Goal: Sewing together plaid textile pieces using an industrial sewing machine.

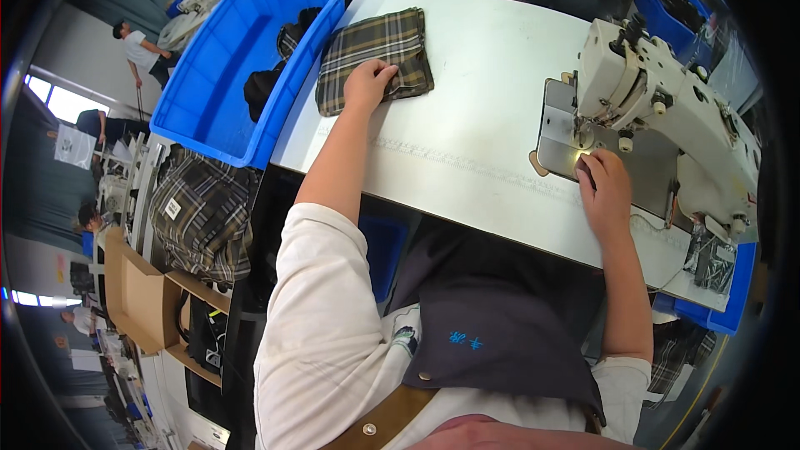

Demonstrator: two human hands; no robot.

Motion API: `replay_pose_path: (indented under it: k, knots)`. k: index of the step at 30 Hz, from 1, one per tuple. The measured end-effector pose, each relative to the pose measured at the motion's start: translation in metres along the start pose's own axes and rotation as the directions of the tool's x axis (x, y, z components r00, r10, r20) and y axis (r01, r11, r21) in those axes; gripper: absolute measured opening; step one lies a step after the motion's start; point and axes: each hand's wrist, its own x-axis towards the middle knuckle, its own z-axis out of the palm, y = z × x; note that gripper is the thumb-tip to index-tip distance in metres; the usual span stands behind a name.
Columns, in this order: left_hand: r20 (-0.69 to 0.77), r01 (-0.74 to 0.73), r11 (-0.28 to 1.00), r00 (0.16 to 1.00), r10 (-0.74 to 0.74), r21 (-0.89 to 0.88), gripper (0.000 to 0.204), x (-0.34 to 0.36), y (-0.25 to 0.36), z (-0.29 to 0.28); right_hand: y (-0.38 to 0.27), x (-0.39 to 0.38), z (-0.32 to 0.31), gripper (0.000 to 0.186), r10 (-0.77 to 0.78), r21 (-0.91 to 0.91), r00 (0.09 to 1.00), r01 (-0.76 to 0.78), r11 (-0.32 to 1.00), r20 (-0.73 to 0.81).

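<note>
My left hand (pixel 368 85) rests on a stack of brown, black and white plaid cloth (pixel 408 42) at the table's far left, its fingers closed in a pinch on the top layer. On the right, my right hand (pixel 607 185) is at the near edge of the sewing machine's metal plate (pixel 560 135). Its fingers are closed on a small dark piece (pixel 587 170), mostly hidden by them. The white sewing machine (pixel 658 92) stands just beyond that hand, with a light glowing by its needle area.
A blue bin (pixel 200 100) with dark items adjoins the table's left edge. Below it lies a heap of plaid cloth (pixel 204 212) near an open cardboard box (pixel 137 296). Small clear packets (pixel 708 258) lie at the table's right end. Several people are in the left background.
</note>
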Motion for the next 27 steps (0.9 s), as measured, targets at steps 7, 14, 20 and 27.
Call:
replay_pose_path:
  k: [7, 14, 20, 27]
  knots:
    - [-0.002, 0.017, 0.976, 1.000, -0.018, -0.215, 0.032, 0.018, -0.024, -0.011, -0.001, 0.000, 0.002, 0.027, -0.020, 0.030, 0.999, 0.021, 0.999, -0.050]
    - [0.074, -0.126, 0.961, 0.986, 0.148, -0.245, 0.031, -0.046, 0.059, -0.023, 0.005, -0.009, 0.000, 0.027, -0.018, 0.012, 1.000, 0.018, 1.000, -0.024]
    - [0.242, -0.593, 0.804, 0.776, 0.582, -0.033, 0.033, -0.209, 0.105, 0.046, -0.031, -0.003, -0.006, 0.030, -0.148, -0.009, 0.986, 0.149, 0.989, 0.074]
    - [-0.016, -0.548, 0.725, 0.802, 0.597, -0.416, 0.038, -0.237, 0.086, 0.013, -0.067, -0.027, 0.016, 0.044, -0.199, 0.066, 0.958, 0.189, 0.980, 0.206]
